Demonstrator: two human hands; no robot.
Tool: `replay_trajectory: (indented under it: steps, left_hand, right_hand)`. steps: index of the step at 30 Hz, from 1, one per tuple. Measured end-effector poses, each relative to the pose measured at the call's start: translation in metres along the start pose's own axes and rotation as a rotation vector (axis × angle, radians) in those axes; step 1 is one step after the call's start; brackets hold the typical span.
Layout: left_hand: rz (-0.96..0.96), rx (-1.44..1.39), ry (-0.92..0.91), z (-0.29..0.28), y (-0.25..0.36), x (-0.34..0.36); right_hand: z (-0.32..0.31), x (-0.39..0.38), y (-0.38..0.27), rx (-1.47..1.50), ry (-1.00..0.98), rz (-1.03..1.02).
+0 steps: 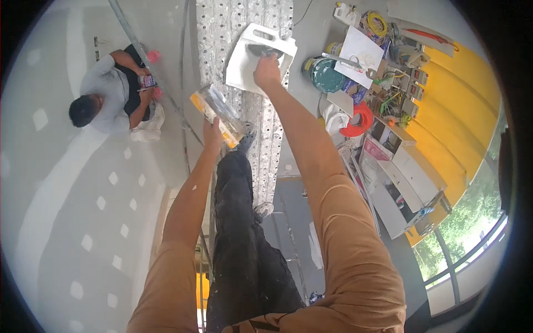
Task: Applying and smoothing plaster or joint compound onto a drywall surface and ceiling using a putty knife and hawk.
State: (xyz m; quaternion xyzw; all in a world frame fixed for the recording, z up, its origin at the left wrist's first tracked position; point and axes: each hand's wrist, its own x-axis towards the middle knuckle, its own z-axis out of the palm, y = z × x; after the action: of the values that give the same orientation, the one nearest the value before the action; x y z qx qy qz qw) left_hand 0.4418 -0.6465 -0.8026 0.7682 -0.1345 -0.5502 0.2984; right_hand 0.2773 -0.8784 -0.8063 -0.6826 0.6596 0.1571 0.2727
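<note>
Floor [311,33]: grey, far below you.
On it: green bucket [327,75], orange cable coil [360,119], white boxes [408,183], seated person [114,91].

One head cam, fisheye, looks steeply down from high up; wearer's forearms enter from bottom edge, floor well below, edges bend twd rim.

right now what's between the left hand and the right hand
In the head view, only the perforated metal platform far below shows between the left hand and the right hand.
</note>
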Motion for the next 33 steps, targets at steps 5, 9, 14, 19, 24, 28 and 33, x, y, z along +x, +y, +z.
replay_trajectory:
  steps: [5,9,14,19,24,28,33]
  left_hand:
    - [-0.174,-0.305,-0.041,0.021,-0.014,0.024]
    - [-0.480,-0.530,0.041,0.069,0.021,0.000]
    - [-0.338,-0.727,0.005,0.077,0.019,0.023]
    - [-0.273,-0.639,0.006,0.062,0.008,0.021]
    - [-0.200,-0.516,0.037,0.033,-0.005,0.031]
    - [-0.153,-0.383,0.020,0.051,0.010,0.021]
    - [-0.110,-0.400,0.054,0.059,0.019,0.015]
  right_hand:
    - [0.032,0.011,-0.008,-0.342,-0.005,-0.114]
    - [0.066,-0.004,0.014,-0.318,-0.151,-0.079]
    - [0.078,-0.012,0.014,-0.164,0.014,-0.102]
    - [0.056,-0.056,-0.023,0.092,-0.264,-0.048]
    - [0.034,-0.051,-0.018,0.563,-0.203,0.049]
    - [0.034,-0.020,0.005,0.118,-0.130,-0.112]
    - [0.044,-0.033,-0.045,-0.165,-0.296,-0.238]
